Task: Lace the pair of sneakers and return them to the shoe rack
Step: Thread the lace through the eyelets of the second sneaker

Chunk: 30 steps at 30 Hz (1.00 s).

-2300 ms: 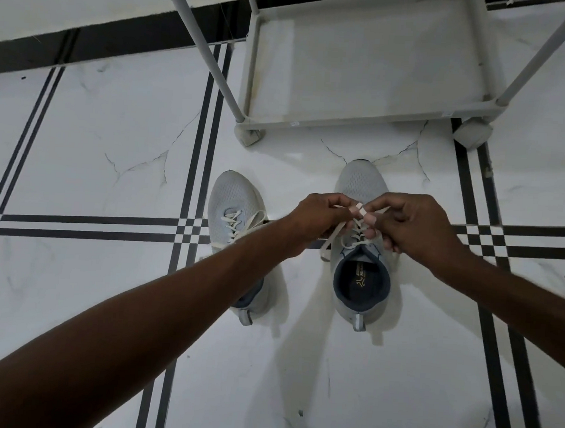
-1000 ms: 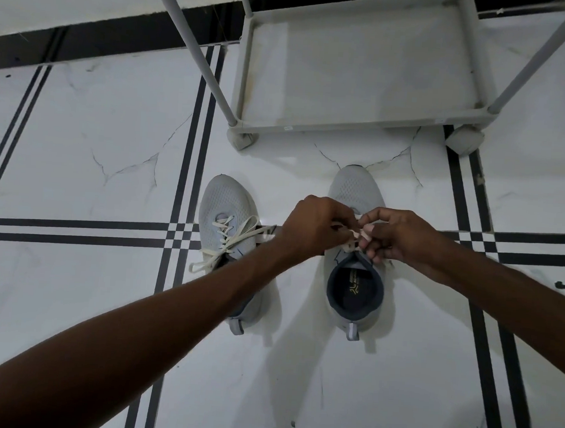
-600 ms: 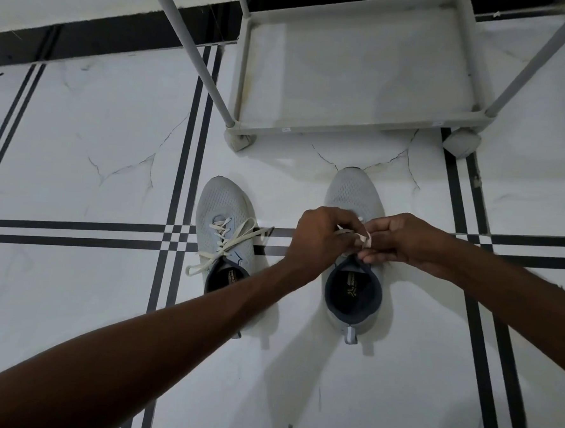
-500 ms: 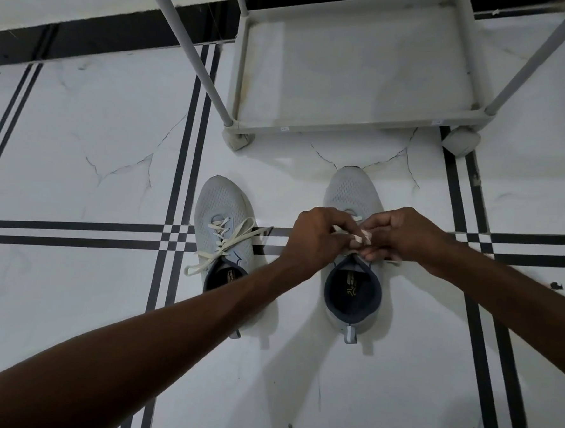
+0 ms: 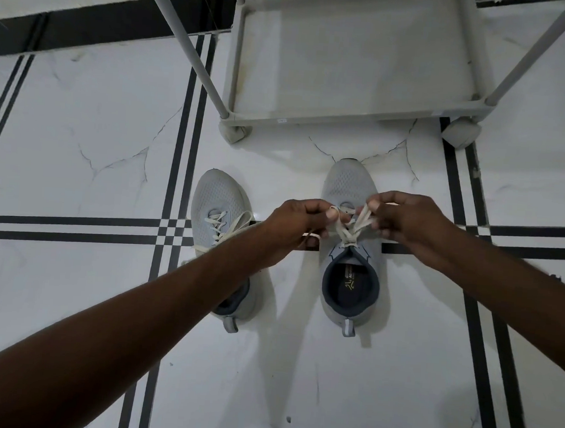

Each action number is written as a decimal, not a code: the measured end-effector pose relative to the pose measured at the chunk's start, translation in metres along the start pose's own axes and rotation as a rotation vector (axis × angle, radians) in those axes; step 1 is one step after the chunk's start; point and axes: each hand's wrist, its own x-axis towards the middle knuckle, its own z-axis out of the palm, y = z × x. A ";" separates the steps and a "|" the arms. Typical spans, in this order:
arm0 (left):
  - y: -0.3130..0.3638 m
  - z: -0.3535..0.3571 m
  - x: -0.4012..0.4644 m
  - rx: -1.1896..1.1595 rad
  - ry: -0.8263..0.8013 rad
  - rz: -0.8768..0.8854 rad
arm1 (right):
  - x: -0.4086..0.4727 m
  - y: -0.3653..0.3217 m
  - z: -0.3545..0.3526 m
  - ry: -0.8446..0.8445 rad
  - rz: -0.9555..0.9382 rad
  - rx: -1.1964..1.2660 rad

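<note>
Two grey sneakers stand side by side on the floor, toes pointing toward the rack. Over the right sneaker (image 5: pixel 349 185) both hands pinch its cream lace (image 5: pixel 351 231): my left hand (image 5: pixel 295 226) holds one end, my right hand (image 5: pixel 406 221) the other, pulled apart above a crossing at the tongue. The left sneaker (image 5: pixel 214 196) lies partly under my left forearm, with its lace (image 5: pixel 222 228) loose and trailing to the left. The grey shoe rack (image 5: pixel 346 118) stands just beyond the toes, its bottom shelf bare.
White marble floor (image 5: pixel 70 300) with black stripe lines and a few cracks. Slanting rack posts (image 5: pixel 182 45) rise at the left and right of the shelf. A black skirting band runs along the wall at the top left.
My hands have drawn apart, pulling the right sneaker's lace ends outward from a tight cluster over the tongue. The sneakers have not moved.
</note>
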 end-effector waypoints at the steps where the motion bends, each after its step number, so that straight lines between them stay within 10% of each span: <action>1: 0.004 0.005 0.001 -0.031 -0.009 -0.005 | 0.000 -0.001 0.005 -0.048 0.048 0.078; 9: 0.009 0.015 0.004 -0.156 -0.049 -0.052 | 0.002 0.001 0.003 -0.313 0.237 0.191; 30: -0.050 0.005 -0.035 -0.049 -0.066 -0.129 | 0.031 0.023 0.005 -0.168 0.343 0.108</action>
